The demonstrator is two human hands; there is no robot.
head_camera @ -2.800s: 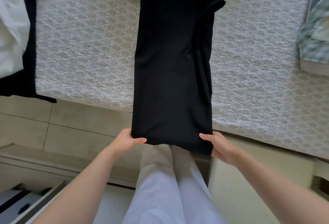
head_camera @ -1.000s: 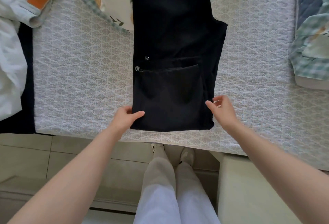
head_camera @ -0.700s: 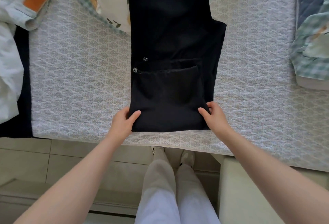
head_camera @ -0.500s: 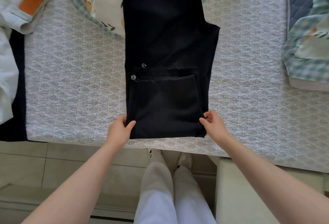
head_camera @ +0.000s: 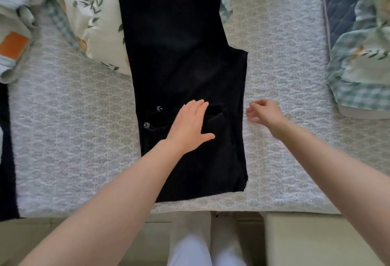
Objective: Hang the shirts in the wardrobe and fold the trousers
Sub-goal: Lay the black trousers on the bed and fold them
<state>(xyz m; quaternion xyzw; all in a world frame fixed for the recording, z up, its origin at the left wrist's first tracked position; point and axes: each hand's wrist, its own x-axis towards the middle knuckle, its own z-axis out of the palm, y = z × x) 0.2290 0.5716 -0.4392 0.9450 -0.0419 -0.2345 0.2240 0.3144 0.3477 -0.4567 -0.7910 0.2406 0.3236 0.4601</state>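
My left hand (head_camera: 190,127) lies flat, fingers straight and close together, pressing on the black trousers (head_camera: 181,58) right at the pocket (head_camera: 214,117). I'd say that pins the cloth so it can't slide while I line up the fold. My right hand (head_camera: 266,112) is off the cloth, just beside the trousers' right edge and over the bed cover (head_camera: 73,139). Its fingers are loosely bent and hold nothing. It's blurred, so I can't tell whether it touches the cover.

The trousers run lengthways from under my left forearm, away past my fingertips and out of sight.

Beyond my left fingertips, floral bedding (head_camera: 92,12) sits against the trousers' left edge and could catch when the far end comes back. Well right of my right hand is a checked cloth (head_camera: 358,88). Far to the left is a pale garment with an orange patch (head_camera: 14,46).
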